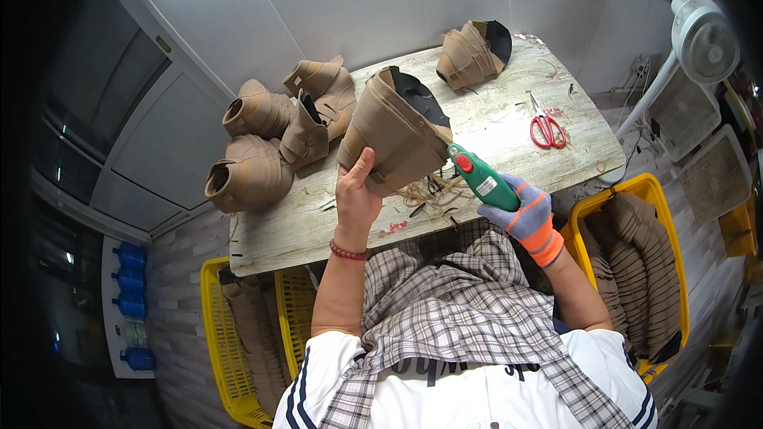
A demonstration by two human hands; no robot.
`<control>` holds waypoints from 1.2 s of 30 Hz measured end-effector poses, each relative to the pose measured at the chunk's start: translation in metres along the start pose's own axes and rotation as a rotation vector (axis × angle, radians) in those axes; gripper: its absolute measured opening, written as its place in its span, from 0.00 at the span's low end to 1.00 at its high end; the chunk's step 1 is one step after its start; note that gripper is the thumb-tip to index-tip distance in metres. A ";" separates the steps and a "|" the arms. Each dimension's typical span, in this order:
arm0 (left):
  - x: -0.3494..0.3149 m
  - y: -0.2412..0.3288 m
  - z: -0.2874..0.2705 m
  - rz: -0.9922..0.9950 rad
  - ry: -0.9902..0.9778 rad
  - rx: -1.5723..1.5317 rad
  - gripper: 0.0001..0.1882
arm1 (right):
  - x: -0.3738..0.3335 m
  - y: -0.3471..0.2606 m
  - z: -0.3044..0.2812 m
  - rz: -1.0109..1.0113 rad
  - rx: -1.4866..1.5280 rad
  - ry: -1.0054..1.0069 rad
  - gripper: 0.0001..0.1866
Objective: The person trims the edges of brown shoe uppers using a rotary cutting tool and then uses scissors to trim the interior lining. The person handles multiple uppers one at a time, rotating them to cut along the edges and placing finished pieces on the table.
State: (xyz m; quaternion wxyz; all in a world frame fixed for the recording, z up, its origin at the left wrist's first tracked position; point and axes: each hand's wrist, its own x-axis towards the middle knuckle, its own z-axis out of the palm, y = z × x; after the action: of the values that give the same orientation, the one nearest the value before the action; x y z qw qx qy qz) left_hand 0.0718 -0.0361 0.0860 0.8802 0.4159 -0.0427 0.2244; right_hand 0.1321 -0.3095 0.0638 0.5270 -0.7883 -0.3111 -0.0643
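Observation:
My left hand, bare with a red bead bracelet at the wrist, grips a tan, cone-shaped fabric piece with a black lining, thumb on its outer face. It is tilted above the table. In my right hand, which wears a purple and orange glove, is a green handheld power tool with a red button. The tool's tip meets or nearly meets the piece's right edge; I cannot tell which. Thread scraps lie below on the table. Red-handled scissors rest open to the right.
Several similar tan pieces cluster at the table's left, and another stands at the back. Yellow baskets with tan pieces flank me, one left and one right. A white fan stands at far right. The wall borders the pale wooden table.

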 end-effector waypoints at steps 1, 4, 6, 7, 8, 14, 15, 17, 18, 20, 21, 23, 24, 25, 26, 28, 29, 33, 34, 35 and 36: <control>0.001 -0.001 -0.001 0.014 -0.016 0.022 0.22 | 0.000 0.000 0.000 0.025 0.021 -0.009 0.29; 0.002 0.000 -0.008 0.050 -0.051 0.069 0.22 | 0.002 -0.006 0.002 0.097 0.093 -0.039 0.29; 0.001 0.000 -0.010 0.055 -0.073 0.062 0.22 | 0.003 -0.010 0.003 0.146 0.138 -0.050 0.29; 0.000 -0.001 -0.011 0.046 -0.070 0.073 0.22 | 0.003 -0.010 0.005 0.136 0.157 -0.044 0.30; -0.001 -0.002 -0.011 0.035 -0.068 0.083 0.22 | 0.004 -0.008 0.007 0.127 0.175 -0.037 0.31; -0.007 -0.019 -0.023 -0.043 -0.084 0.208 0.22 | 0.012 -0.017 0.006 0.249 0.297 -0.064 0.29; -0.007 -0.021 -0.021 -0.065 -0.093 0.236 0.22 | 0.013 -0.016 0.006 0.253 0.325 -0.058 0.28; -0.005 -0.021 -0.015 -0.023 -0.144 0.432 0.20 | 0.017 -0.018 0.004 0.248 0.324 -0.014 0.24; 0.001 -0.019 -0.013 -0.024 -0.171 0.544 0.19 | 0.018 -0.019 0.004 0.244 0.323 0.009 0.22; 0.024 -0.009 -0.013 -0.026 -0.251 0.855 0.18 | 0.016 -0.008 -0.001 0.318 0.361 0.054 0.22; 0.041 -0.002 -0.004 0.113 -0.347 1.243 0.16 | 0.016 -0.001 -0.005 0.352 0.374 0.077 0.23; 0.077 0.013 0.014 0.283 -0.473 2.050 0.26 | 0.012 0.013 -0.013 0.362 0.370 0.155 0.21; 0.100 0.011 0.008 0.333 -0.504 2.105 0.30 | 0.011 0.016 -0.016 0.364 0.378 0.170 0.20; 0.126 0.010 0.003 0.383 -0.536 2.164 0.33 | 0.011 0.021 -0.018 0.366 0.392 0.185 0.20; 0.151 0.009 0.012 0.369 -0.579 2.162 0.33 | 0.011 0.025 -0.021 0.362 0.365 0.204 0.18; 0.202 0.007 -0.032 0.355 -0.484 2.241 0.31 | 0.013 0.017 -0.017 0.399 0.407 0.186 0.18; 0.222 0.007 -0.046 0.295 -0.290 2.094 0.30 | 0.015 0.015 -0.019 0.417 0.418 0.180 0.17; 0.248 0.011 -0.051 0.197 0.097 1.439 0.25 | 0.012 0.029 -0.023 0.416 0.281 0.187 0.21; 0.233 0.002 -0.044 0.072 0.193 1.236 0.20 | 0.008 0.033 -0.024 0.411 0.230 0.196 0.21; 0.205 -0.001 -0.014 0.174 0.089 1.068 0.17 | 0.009 0.039 -0.027 0.396 0.177 0.213 0.21; 0.182 -0.007 -0.006 0.262 0.034 0.860 0.16 | 0.012 0.040 -0.024 0.372 0.141 0.208 0.22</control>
State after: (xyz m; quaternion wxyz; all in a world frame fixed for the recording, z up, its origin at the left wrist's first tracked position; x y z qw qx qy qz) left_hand 0.2373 0.0300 0.1255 0.5920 0.7313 0.0166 0.3383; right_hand 0.1695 -0.3354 0.0476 0.6127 -0.7825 -0.1080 -0.0250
